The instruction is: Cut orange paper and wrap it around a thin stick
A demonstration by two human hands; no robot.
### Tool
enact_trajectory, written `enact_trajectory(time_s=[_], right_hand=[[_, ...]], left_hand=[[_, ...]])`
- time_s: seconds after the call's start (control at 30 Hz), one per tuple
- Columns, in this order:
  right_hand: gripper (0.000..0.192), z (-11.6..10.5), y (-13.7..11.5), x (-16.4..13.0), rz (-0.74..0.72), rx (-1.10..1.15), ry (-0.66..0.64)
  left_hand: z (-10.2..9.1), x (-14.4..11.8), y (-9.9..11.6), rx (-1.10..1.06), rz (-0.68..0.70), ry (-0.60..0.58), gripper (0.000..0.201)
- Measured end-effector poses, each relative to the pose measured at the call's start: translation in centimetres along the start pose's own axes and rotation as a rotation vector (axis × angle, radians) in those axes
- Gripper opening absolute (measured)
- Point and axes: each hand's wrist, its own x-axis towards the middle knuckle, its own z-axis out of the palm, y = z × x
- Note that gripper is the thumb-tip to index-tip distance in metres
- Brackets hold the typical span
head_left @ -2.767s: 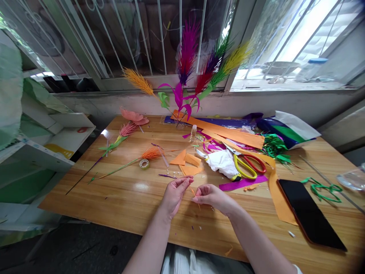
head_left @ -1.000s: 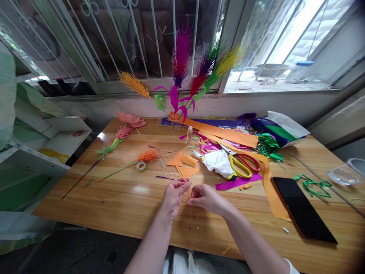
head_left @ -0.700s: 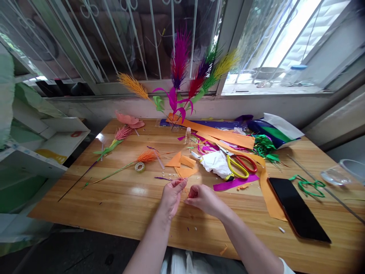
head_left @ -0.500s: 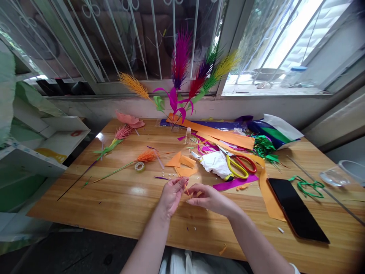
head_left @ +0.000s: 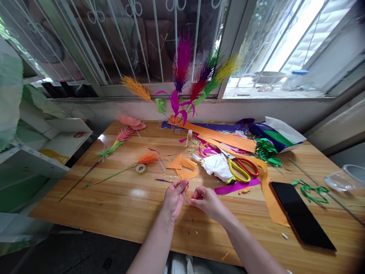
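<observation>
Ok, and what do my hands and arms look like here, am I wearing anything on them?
Your left hand and right hand are ungloved, with no ring or watch that I can see. The forearms are uncovered; a sliver of pale cloth, perhaps a sleeve edge, shows by the right one.

Black phone on table; blue-lidded jar on windowsill.

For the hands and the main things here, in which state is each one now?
Left hand: pinching the orange strip
Right hand: pinching the strip's lower end
Orange strip: thin, slanting between the hands
Phone: lying flat, screen dark
Small bottle: upright
Tape roll: lying on its side
White tissue: crumpled
Orange fringed flower: lying down
</observation>
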Motion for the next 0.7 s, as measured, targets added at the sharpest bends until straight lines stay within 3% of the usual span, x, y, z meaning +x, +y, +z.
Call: enact_trajectory(time_s=[0.07, 0.23, 0.3, 0.37, 0.53, 0.63, 0.7], right_hand=[[0.026, -0.1, 0.4, -0.2, -0.012, -0.02, -0.001], [0.039, -1.0, 0.4, -0.8, -0.045, 0.12, -0.148], [0.036, -1.3, 0.0, -0.8, -0.06, 0.156, -0.177], [0.029, -1.4, -0.2, -0.7, -0.049, 0.103, -0.16], [0.025, -0.3, 0.4, -0.2, -0.057, -0.111, 0.043], [0.024, -0.7, 0.5, -0.5, -0.032, -0.067, 0.007], [0.03, -2.8, 0.4, -0.5, -0.021, 0.035, -0.041]], left_hand=[[0.0, 0.0, -0.1, -0.004, 0.005, 0.011, 0.007], [0.4, 0.0, 0.1, -0.019, 0.008, 0.001, 0.005], [0.5, 0.0, 0.1, -0.017, 0.002, -0.005, 0.005], [0.4, 0.0, 0.1, -0.02, -0.001, -0.001, 0.005], [0.3, 0.3, -0.5, -0.07, 0.033, 0.032, 0.008], [0.3, 0.5, -0.7, -0.111, 0.034, 0.029, 0.007], [0.5, 0.7, -0.6, -0.139, 0.026, 0.012, 0.005]])
